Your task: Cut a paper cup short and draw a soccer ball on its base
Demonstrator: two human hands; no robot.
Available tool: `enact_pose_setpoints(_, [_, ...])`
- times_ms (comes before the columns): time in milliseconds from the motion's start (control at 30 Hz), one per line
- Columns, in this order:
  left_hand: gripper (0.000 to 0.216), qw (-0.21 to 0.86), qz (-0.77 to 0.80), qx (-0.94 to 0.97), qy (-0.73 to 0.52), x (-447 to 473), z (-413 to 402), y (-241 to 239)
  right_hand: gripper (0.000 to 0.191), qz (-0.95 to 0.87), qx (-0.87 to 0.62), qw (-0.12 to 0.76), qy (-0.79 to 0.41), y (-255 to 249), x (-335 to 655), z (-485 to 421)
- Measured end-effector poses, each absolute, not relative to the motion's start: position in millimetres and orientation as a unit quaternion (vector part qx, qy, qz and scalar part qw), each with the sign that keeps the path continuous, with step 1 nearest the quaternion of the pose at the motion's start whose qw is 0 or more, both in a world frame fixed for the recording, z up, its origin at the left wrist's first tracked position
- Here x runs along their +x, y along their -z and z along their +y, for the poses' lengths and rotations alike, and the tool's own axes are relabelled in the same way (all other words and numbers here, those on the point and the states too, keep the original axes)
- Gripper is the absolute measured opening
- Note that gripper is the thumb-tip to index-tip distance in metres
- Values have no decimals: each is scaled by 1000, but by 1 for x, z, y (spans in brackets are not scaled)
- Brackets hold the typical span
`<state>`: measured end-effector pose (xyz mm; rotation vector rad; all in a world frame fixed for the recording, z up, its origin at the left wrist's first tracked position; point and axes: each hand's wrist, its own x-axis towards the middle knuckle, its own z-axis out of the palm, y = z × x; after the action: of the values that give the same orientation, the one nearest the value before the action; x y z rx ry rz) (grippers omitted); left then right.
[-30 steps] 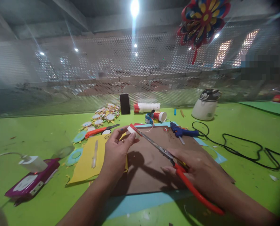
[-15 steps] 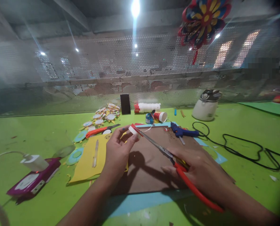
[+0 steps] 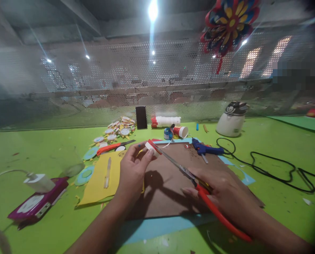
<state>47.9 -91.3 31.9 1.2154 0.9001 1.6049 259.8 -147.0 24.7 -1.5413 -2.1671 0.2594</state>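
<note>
Between the thumb and fingers of my left hand [image 3: 135, 164] is a small red-and-white piece of paper cup [image 3: 152, 147], raised over the brown board [image 3: 170, 201]. My right hand [image 3: 218, 187] is wrapped round the red-handled scissors [image 3: 221, 220]. Their blades point up and left, and the tips meet the red edge of the piece. How far apart the blades stand is hard to make out. Left of my left hand lies yellow paper [image 3: 95, 187] with a pen [image 3: 107, 173] on it.
A blue glue gun [image 3: 206, 148] rests on the board's far right, its black cord [image 3: 268, 176] trailing right. Behind are an orange utility knife [image 3: 108, 147], paper cups [image 3: 182, 132], a phone [image 3: 141, 117] and a white jug [image 3: 230, 123]. A purple power strip [image 3: 38, 201] lies left.
Both hands, the scissors and the cup piece stay almost in place. The view has shifted very slightly.
</note>
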Motion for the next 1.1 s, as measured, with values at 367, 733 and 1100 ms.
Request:
enact_pose_setpoints(367, [35,490,341,451,-663,44,-82,-30,29,-794,-557,232,-77,-28,258,-146])
enact_pose_setpoints(733, [34,504,352,446,-651,44,-83,-29,24,-805,-549,219,-52,-28,259,-144])
enact_pose_setpoints(1100, [35,498,350,450,-653,46,-83,-29,37,-781,-584,200,-94,-26,258,-147])
